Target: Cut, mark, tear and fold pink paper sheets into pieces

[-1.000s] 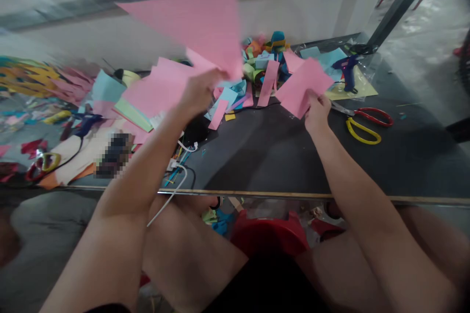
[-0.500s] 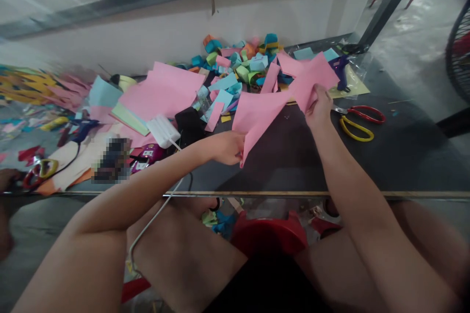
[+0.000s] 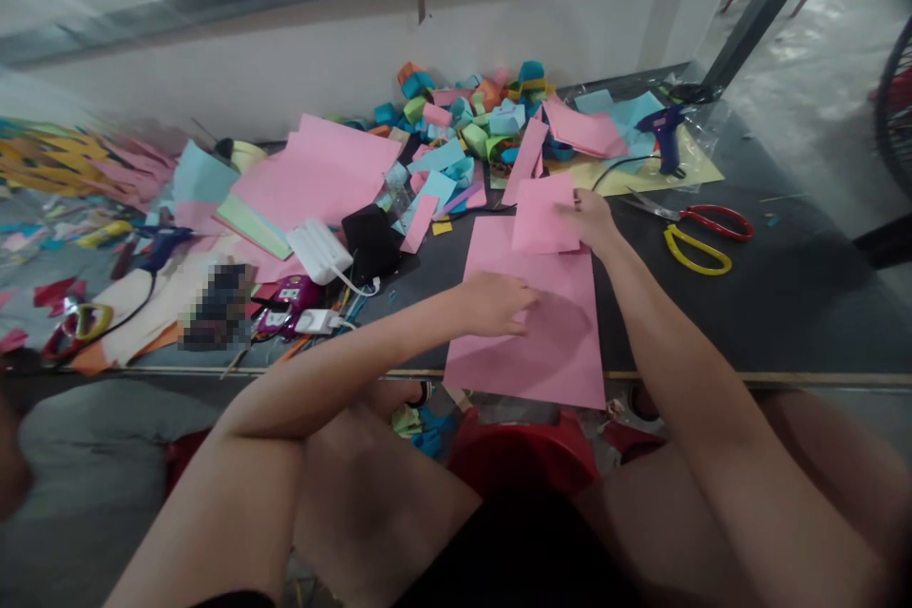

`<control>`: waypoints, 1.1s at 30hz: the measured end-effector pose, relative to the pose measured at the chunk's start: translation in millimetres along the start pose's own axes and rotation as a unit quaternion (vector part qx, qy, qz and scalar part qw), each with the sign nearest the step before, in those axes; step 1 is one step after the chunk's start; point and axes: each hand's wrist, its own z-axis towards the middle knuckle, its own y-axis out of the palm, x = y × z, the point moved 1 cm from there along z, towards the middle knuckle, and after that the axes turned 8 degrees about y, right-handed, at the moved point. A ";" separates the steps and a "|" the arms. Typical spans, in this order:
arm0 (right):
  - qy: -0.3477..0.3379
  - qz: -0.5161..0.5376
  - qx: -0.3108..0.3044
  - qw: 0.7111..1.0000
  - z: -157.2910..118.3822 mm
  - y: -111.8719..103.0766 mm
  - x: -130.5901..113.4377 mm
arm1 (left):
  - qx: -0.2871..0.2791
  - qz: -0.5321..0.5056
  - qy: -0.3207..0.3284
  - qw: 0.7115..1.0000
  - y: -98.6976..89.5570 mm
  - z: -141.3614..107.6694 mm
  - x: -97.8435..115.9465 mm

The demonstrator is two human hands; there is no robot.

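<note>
A large pink sheet lies flat on the dark table, its near end reaching past the front edge. Over its far end is a smaller pink piece, gripped at its right side by my right hand. My left hand rests over the middle of the large sheet, its fingers pointing right and partly spread, with nothing held in them. Right of the sheet lie scissors with one red and one yellow handle.
Colourful paper pieces are heaped at the back. A blue glue gun lies at the back right. Pink sheets, a white adapter, a black pouch and a purple power strip lie to the left.
The large pink sheet, earlier lifted and bent between both hands, now lies flat. My left hand has let go of it and moved right; my right hand has moved slightly left and down with the smaller piece.
</note>
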 end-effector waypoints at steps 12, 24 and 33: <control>0.035 -0.056 0.001 0.998 -13.4 1.2 -13.9 | 0.445 -0.395 -0.250 0.764 7.5 59.6 -116.9; 0.014 -0.123 -0.014 0.992 -22.3 1.6 -24.1 | 0.520 0.047 -0.374 0.767 -27.8 -5.3 -142.7; 0.005 -0.121 0.056 0.991 -16.3 -0.9 -22.2 | 0.211 -0.054 -0.071 0.973 30.7 53.3 -95.7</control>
